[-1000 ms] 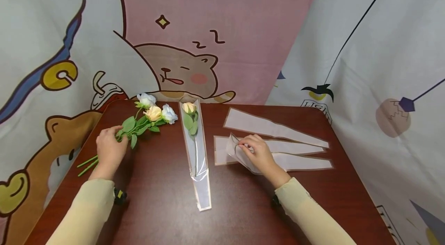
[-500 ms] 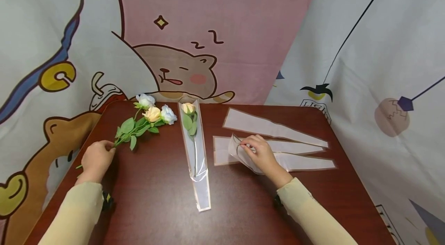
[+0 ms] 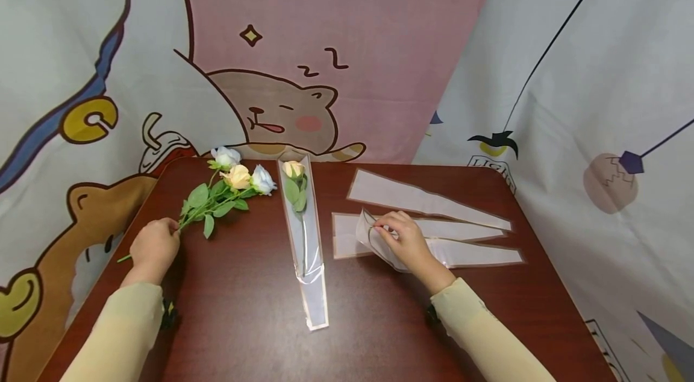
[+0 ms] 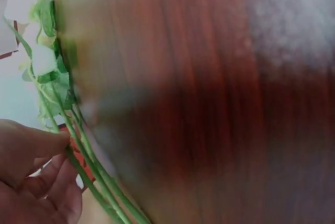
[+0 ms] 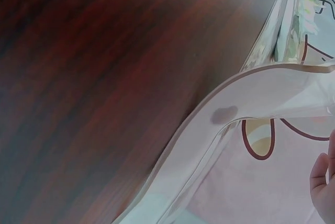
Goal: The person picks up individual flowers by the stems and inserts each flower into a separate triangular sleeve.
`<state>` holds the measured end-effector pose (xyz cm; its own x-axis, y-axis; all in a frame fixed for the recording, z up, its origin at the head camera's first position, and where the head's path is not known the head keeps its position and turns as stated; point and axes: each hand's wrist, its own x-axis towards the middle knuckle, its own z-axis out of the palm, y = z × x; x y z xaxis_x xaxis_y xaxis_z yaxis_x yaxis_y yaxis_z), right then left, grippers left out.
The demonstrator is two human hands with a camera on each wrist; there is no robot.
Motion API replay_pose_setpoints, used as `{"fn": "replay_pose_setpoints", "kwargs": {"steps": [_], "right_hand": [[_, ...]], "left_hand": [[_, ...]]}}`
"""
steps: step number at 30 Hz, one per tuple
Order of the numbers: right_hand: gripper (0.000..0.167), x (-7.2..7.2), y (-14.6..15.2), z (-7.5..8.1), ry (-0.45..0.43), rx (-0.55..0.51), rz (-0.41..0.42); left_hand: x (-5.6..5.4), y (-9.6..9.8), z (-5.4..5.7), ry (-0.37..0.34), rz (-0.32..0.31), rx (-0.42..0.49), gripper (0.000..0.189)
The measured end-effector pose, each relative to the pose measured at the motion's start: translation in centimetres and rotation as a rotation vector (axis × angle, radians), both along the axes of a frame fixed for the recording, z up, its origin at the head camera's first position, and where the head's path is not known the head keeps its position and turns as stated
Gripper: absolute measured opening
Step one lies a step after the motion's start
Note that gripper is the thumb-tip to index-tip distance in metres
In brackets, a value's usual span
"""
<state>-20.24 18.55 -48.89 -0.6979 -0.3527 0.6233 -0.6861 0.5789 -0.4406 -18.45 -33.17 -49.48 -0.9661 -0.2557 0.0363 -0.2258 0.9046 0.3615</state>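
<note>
My left hand [image 3: 154, 246] is at the left of the table, pinching green stems of the artificial roses [image 3: 203, 204] low down. Their pale blue and cream blooms lie toward the back edge. In the left wrist view the thumb and fingertips meet at a stem [image 4: 84, 174], with other stems alongside. With thumb and fingers, my right hand [image 3: 403, 240] grips the raised edge of a clear-and-white flower sleeve [image 3: 368, 234], its mouth spread apart. The right wrist view shows the sleeve's brown-bordered edge [image 5: 209, 103] curving up, with only some fingers in sight.
A single cream rose [image 3: 294, 170] lies inside another sleeve [image 3: 316, 303] at the table's middle. Several flat sleeves lie at the right, one [image 3: 401, 192] set farther back. A cartoon-printed cloth [image 3: 401, 56] hangs behind the brown table [image 3: 244, 309].
My left hand has slid down and left along the stems, from near the leaves to lower on them. The right hand keeps hold of the sleeve's edge, almost still.
</note>
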Motion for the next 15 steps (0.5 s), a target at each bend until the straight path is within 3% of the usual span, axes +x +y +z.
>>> {"fn": "replay_pose_setpoints", "kwargs": {"steps": [6, 15], "right_hand": [[0.005, 0.0, 0.0, -0.1, -0.011, -0.006, 0.007], [0.005, 0.0, 0.0, 0.1, -0.015, -0.008, 0.005]], "left_hand": [[-0.1, 0.7, 0.5, 0.113, 0.023, -0.01, 0.017], [-0.4, 2.0, 1.8, 0.353, 0.059, 0.072, 0.019]]}}
